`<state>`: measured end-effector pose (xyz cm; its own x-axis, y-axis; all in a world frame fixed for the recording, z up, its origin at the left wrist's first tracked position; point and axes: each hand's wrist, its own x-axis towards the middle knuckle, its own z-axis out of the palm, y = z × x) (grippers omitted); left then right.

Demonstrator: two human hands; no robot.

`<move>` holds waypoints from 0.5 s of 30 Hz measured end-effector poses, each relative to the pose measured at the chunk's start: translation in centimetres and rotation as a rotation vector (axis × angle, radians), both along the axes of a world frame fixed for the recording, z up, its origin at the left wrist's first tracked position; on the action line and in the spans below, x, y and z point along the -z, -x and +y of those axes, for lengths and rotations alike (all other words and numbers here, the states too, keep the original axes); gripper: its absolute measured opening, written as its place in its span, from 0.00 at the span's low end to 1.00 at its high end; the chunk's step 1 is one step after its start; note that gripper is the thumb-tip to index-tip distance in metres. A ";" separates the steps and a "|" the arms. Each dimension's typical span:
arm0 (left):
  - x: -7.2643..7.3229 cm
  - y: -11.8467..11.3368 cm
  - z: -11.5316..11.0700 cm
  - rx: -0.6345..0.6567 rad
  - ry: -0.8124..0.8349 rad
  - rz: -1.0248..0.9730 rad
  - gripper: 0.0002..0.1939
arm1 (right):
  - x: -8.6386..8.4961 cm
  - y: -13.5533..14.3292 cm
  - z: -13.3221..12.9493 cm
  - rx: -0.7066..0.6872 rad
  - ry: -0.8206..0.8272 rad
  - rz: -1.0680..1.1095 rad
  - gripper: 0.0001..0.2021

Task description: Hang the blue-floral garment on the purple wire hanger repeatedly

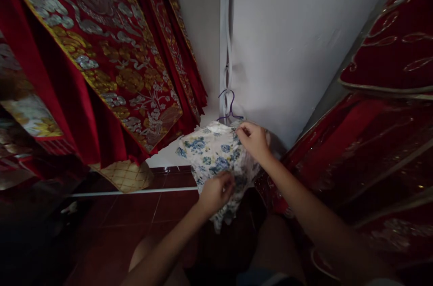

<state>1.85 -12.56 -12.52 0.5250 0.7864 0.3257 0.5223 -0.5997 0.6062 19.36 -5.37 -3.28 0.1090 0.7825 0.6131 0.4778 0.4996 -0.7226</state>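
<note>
A white shirt [206, 153] with blue flower prints hangs on a purple hanger [231, 108], which is hooked to a pale strap or cord on the wall. My right hand [253, 139] is at the upper right of the shirt, near its neckline, thumb and fingers pinched on the cloth. Lower down, my left hand [216, 192] is in front of the shirt's middle with its fingers curled. Whatever the left fingers hold, if anything, is hidden by the hand.
Red embroidered hangings [135, 65] with gold and silver patterns fill the left side. More red decorated cloth [379, 141] stands close on the right. Behind the shirt is a pale wall [287, 42]. Dark red floor tiles [135, 214] and a thin white bar [162, 190] lie below.
</note>
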 end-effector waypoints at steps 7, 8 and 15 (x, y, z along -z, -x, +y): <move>-9.5 -1.6 7.0 -0.109 -0.304 -0.193 0.10 | 2.4 1.8 -0.9 -0.103 0.203 0.658 0.06; -10.1 -2.0 7.4 -0.092 -0.335 -0.130 0.08 | 2.8 1.9 -0.8 -0.108 0.186 0.635 0.06; -10.2 0.4 9.2 -0.308 -0.409 -0.475 0.10 | 7.4 2.4 -0.3 -0.036 0.113 0.373 0.10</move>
<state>1.50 -3.39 -2.28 0.0252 0.6414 0.7668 0.4392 -0.6961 0.5679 16.97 -5.64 -10.66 0.2791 0.8505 0.4458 0.1550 0.4183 -0.8950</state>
